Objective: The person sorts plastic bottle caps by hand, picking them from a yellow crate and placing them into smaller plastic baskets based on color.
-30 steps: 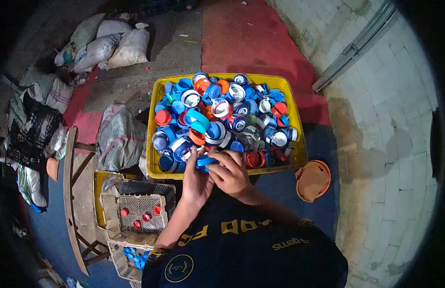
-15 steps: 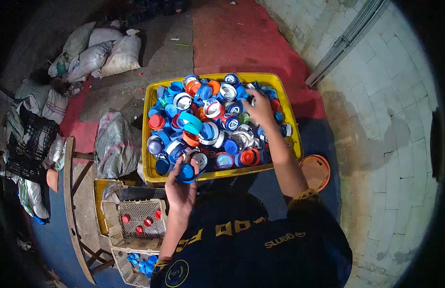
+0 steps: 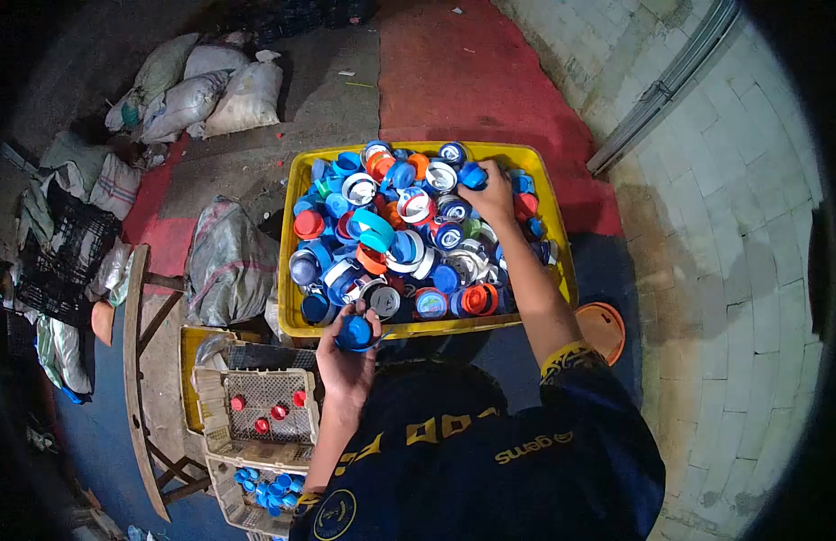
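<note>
Right hand (image 3: 492, 194): spread earlier, now pinching.
You hold 1 blue cap (image 3: 473, 175); your left hand (image 3: 344, 365) still grips 1 blue lid (image 3: 354, 333).

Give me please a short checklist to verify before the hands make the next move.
1. Left hand holds a blue cap: ok.
2. Right hand firmly grips the second blue cap at its fingers: cannot tell.
3. Yellow tub has caps within reach: ok.
4. Upper crate has bare space around its red caps: ok.
5. Lower crate is fully visible: not ok, the dark shirt covers part.
</note>
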A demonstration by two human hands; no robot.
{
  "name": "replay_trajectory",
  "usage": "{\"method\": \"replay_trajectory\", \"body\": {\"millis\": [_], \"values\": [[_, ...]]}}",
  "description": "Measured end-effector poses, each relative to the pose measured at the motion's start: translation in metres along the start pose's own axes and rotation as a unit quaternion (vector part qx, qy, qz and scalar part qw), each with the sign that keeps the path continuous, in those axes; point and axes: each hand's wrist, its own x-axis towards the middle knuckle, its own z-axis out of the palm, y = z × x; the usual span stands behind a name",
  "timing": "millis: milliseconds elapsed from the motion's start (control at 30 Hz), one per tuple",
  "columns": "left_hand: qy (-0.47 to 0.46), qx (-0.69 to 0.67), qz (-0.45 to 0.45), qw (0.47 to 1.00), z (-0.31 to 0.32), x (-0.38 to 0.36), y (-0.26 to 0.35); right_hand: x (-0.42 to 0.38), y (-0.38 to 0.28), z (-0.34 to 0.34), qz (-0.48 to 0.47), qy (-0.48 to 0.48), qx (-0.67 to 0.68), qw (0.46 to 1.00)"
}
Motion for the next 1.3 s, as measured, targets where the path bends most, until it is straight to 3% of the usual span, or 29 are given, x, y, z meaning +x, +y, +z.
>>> {"method": "replay_trajectory", "body": {"millis": [167,200,400,567,667,800,967,1033,1100,1200,1300], "values": [[0.014,0.044,-0.003,0.999,0.000,0.002,-0.003,-0.032,-0.016,-0.035,0.037,0.019,0.201,0.979],[0.013,0.053,-0.006,0.999,-0.002,0.003,-0.004,-0.041,-0.028,-0.045,-0.007,0.033,0.201,0.979],[0.039,0.112,-0.047,0.992,0.007,0.010,-0.012,-0.087,-0.037,-0.062,0.056,-0.019,0.264,0.963],[0.015,0.162,-0.079,0.983,0.005,0.013,-0.021,-0.116,-0.062,-0.079,0.185,-0.070,0.381,0.903],[0.025,0.187,-0.028,0.982,0.008,0.015,-0.029,-0.126,-0.065,-0.082,0.239,-0.071,0.461,0.851],[-0.058,0.452,0.090,0.885,0.030,0.030,-0.031,-0.129,-0.077,-0.093,0.243,-0.157,0.607,0.741],[-0.157,0.620,0.216,0.738,0.080,0.048,-0.040,-0.142,-0.097,-0.090,0.261,-0.165,0.549,0.777],[-0.169,0.615,0.231,0.734,0.091,0.052,-0.049,-0.141,-0.117,-0.095,0.275,-0.162,0.520,0.792],[-0.152,0.630,0.141,0.749,0.089,0.060,-0.053,-0.141,-0.117,-0.094,0.228,-0.195,0.528,0.794],[-0.193,0.596,0.134,0.767,0.080,0.066,-0.057,-0.141,-0.122,-0.099,0.192,-0.213,0.514,0.808],[-0.228,0.595,0.209,0.742,0.073,0.068,-0.057,-0.142,-0.119,-0.098,0.179,-0.204,0.526,0.806]]}}
